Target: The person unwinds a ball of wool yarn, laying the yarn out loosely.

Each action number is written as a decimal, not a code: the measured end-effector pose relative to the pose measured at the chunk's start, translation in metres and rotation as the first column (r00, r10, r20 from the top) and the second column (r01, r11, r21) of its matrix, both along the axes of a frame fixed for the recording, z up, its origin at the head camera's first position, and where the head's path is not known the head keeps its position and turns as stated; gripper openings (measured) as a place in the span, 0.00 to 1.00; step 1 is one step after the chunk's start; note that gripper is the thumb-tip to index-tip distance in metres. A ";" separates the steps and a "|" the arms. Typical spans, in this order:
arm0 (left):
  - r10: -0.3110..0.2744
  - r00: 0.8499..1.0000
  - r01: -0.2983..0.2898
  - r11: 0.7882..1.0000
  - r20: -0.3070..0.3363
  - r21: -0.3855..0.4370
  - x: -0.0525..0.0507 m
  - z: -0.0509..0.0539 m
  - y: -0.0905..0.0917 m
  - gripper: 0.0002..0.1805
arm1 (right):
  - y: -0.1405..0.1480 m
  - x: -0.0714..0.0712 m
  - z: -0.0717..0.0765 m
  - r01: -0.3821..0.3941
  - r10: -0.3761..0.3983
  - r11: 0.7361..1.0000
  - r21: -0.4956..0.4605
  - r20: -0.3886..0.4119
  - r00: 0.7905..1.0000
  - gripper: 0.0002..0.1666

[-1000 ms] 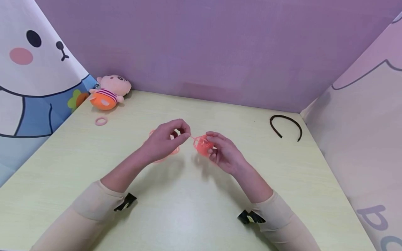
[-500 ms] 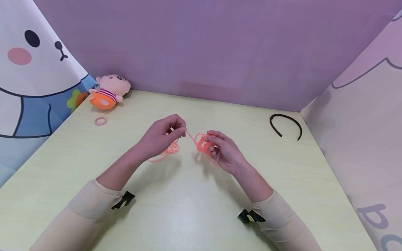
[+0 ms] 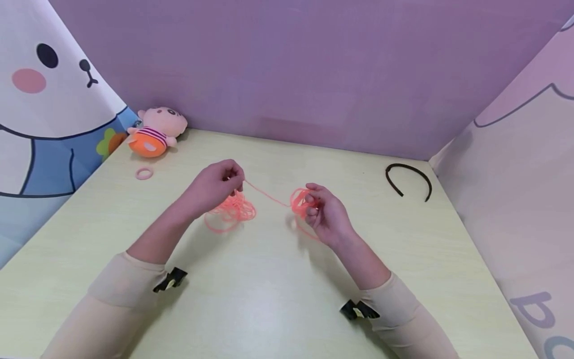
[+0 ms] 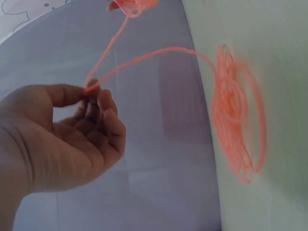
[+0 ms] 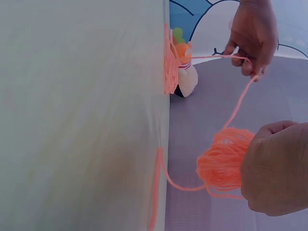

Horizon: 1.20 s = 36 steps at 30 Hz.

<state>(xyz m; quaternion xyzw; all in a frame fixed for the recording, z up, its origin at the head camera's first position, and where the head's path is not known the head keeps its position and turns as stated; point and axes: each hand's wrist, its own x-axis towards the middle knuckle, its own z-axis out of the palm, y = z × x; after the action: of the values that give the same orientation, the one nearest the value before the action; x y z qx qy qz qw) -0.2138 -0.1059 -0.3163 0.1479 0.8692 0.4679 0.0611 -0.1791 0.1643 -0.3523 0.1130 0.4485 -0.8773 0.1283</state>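
Note:
My left hand (image 3: 215, 185) pinches a strand of coral-pink yarn (image 4: 109, 47) between thumb and index finger, above the table. From that pinch one length runs to my right hand (image 3: 329, 212), which holds a loosely wound bundle of the yarn (image 5: 224, 161) in its curled fingers. Another length drops from the left hand to a loose heap of yarn (image 3: 236, 207) lying on the table beneath it. A loose tail (image 5: 185, 186) hangs from the bundle and touches the table.
A plush toy (image 3: 154, 132) in orange and stripes lies at the back left corner, with a pink ring (image 3: 144, 173) before it. A black headband (image 3: 408, 169) lies at the right. A purple panel (image 3: 305, 75) closes off the table's back.
My left hand has moved left, away from the right hand, so the strand between them is longer. The right hand has shifted slightly right with the bundle. More of the heap shows.

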 end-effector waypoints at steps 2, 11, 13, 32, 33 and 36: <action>0.068 0.998 -0.068 0.998 0.012 -0.006 -0.005 -0.002 -0.005 0.10 | 0.000 0.000 0.000 -0.011 0.011 1.000 0.011 -0.001 1.000 0.13; 0.287 0.957 -0.287 0.958 -0.046 0.007 -0.012 -0.007 -0.013 0.15 | -0.002 0.001 -0.001 -0.125 0.127 0.991 0.048 -0.034 0.991 0.16; 0.243 0.969 -0.244 0.970 -0.052 -0.006 -0.012 -0.010 -0.009 0.15 | -0.002 0.002 -0.001 -0.157 0.159 0.987 0.042 -0.047 0.986 0.16; -0.230 0.973 0.229 0.962 0.014 -0.146 0.008 -0.029 0.032 0.05 | -0.004 0.008 0.002 -0.414 0.427 0.902 0.123 -0.103 0.899 0.16; -0.201 0.980 0.199 0.970 -0.001 -0.142 0.008 -0.027 0.031 0.05 | -0.004 0.008 0.002 -0.412 0.425 0.902 0.133 -0.098 0.900 0.16; -0.113 0.992 0.107 0.988 -0.051 -0.107 0.008 -0.020 0.028 0.04 | -0.004 0.007 0.002 -0.402 0.418 0.901 0.164 -0.084 0.904 0.17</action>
<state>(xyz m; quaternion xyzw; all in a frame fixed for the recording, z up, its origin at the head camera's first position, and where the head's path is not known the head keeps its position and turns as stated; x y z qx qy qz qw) -0.2058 -0.0781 -0.3365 0.2055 0.8842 0.4136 0.0697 -0.1718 0.1603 -0.3505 -0.0266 0.5305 -0.8013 0.2753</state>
